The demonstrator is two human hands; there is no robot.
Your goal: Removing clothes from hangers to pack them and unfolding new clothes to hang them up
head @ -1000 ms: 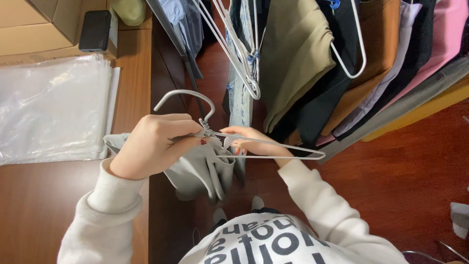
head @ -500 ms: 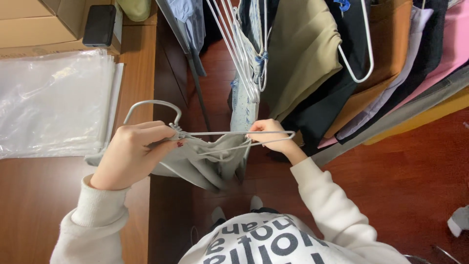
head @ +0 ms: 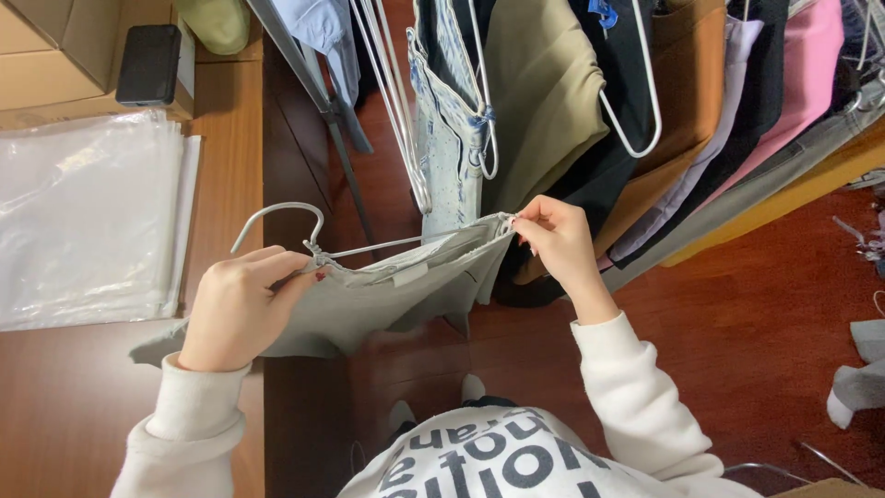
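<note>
Both hands (head: 396, 281) hold grey garment (head: 387, 300).

Pale grey garment (head: 369, 300) — white hanger (head: 277, 221), cream sleeves (head: 636, 397)

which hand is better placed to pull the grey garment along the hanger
Right, probably. The right hand pinches the grey garment by its top corner at the free end of the wire hanger, while the left hand grips the hook end and steadies it.

You are standing in what is looking like a clothing stockroom: garments (head: 544, 101) are hanging crowded on a rack, plastic bags (head: 83, 212) are lying stacked beside cardboard boxes (head: 55, 55) on a wooden table (head: 226, 120).
</note>
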